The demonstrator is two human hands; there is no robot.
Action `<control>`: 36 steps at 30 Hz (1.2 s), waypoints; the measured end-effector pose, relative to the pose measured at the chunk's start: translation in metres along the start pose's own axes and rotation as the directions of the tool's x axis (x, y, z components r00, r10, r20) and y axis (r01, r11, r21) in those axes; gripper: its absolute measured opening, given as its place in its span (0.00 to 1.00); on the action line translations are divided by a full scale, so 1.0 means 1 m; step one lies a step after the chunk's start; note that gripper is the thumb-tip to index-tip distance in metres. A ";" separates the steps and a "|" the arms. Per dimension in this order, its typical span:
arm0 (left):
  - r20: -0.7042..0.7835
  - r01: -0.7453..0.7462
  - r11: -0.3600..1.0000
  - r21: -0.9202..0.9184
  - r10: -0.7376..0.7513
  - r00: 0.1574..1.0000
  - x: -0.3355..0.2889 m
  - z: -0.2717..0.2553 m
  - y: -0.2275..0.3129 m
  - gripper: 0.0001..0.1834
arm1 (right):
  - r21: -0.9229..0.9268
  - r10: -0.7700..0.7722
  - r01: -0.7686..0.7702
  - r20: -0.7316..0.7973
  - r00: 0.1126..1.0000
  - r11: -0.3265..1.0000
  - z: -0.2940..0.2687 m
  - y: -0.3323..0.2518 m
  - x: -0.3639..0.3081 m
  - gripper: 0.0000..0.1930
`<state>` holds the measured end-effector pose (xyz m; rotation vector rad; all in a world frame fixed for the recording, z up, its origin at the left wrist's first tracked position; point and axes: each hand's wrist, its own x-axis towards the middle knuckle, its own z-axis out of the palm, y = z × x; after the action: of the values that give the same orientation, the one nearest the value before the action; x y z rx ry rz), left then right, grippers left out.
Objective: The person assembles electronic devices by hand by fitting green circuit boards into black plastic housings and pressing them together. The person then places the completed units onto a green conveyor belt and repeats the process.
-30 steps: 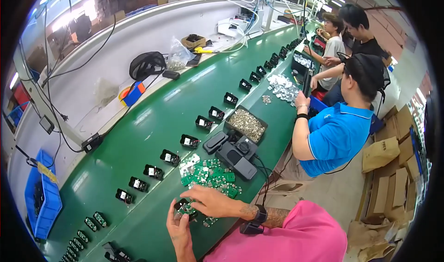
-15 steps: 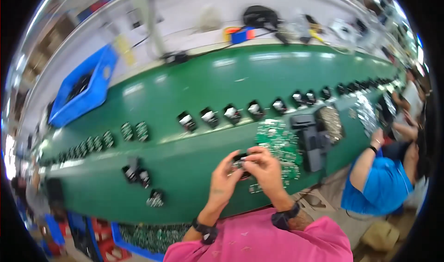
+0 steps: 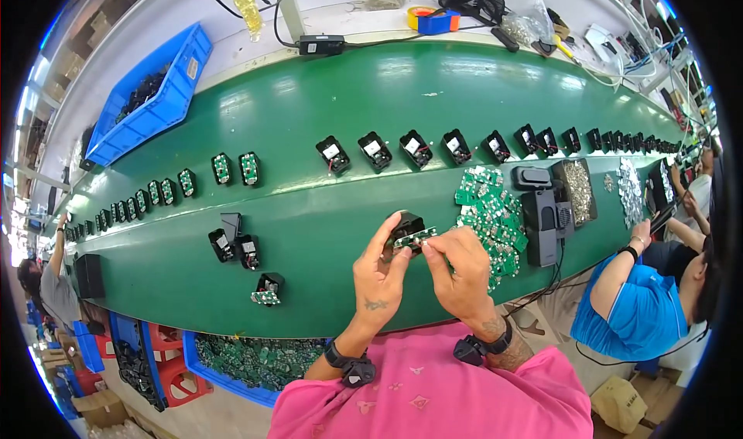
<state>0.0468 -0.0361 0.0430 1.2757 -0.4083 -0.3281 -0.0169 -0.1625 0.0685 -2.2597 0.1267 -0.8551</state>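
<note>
My left hand (image 3: 376, 280) is closed around a small black open-topped housing (image 3: 402, 227), thumb toward me and fingers along its far left side. A small green circuit board (image 3: 416, 238) sits tilted at the housing's opening. Thumb and forefinger of my right hand (image 3: 463, 270) pinch the right end of that board. Whether the board touches the inside of the housing cannot be made out. Just right of my hands lies a loose pile of green circuit boards (image 3: 489, 221). Several black housings (image 3: 416, 150) with white and red parts inside stand in a row beyond my hands.
At left stand housings holding green boards (image 3: 222, 169), with other loose housings (image 3: 248, 251) nearer me. Dark grey devices (image 3: 539, 226) and a tray of small metal parts (image 3: 576, 193) lie right. A blue crate (image 3: 151, 94) stands far left. A co-worker in blue (image 3: 631, 303) sits right.
The view has shifted and sharpened. My hands have turned and parted slightly, and the green board now shows plainly at the housing's opening, its right end in my right fingers.
</note>
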 end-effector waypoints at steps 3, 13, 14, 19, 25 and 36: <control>0.029 0.002 0.983 0.186 -0.007 1.000 -0.001 -0.005 0.017 0.28 | 0.055 0.052 -0.059 0.127 0.991 0.997 -0.014 -0.009 0.010 0.03; 0.132 0.047 0.991 0.123 -0.063 0.989 -0.005 -0.004 0.027 0.30 | 0.140 0.021 -0.071 0.331 0.944 0.988 -0.036 -0.006 0.023 0.01; 0.132 0.047 0.991 0.124 -0.063 0.989 -0.005 -0.003 0.027 0.30 | 0.140 0.021 -0.071 0.330 0.944 0.988 -0.037 -0.006 0.023 0.01; 0.144 0.060 0.993 0.099 -0.074 0.987 -0.005 -0.001 0.027 0.30 | 0.117 0.018 -0.065 0.362 0.932 0.991 -0.041 -0.005 0.025 0.02; 0.169 0.014 0.977 0.211 -0.051 0.984 -0.003 -0.001 0.029 0.29 | 0.102 0.048 -0.095 0.393 0.918 0.990 -0.044 -0.004 0.025 0.02; 0.205 0.033 0.965 0.258 -0.088 0.975 -0.002 0.001 0.028 0.29 | 0.094 -0.042 -0.006 0.497 0.867 0.996 -0.051 0.008 0.030 0.03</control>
<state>0.0446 -0.0286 0.0697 1.5112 -0.6117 -0.4807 -0.0242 -0.2079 0.1068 -2.3185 -0.1709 -0.2520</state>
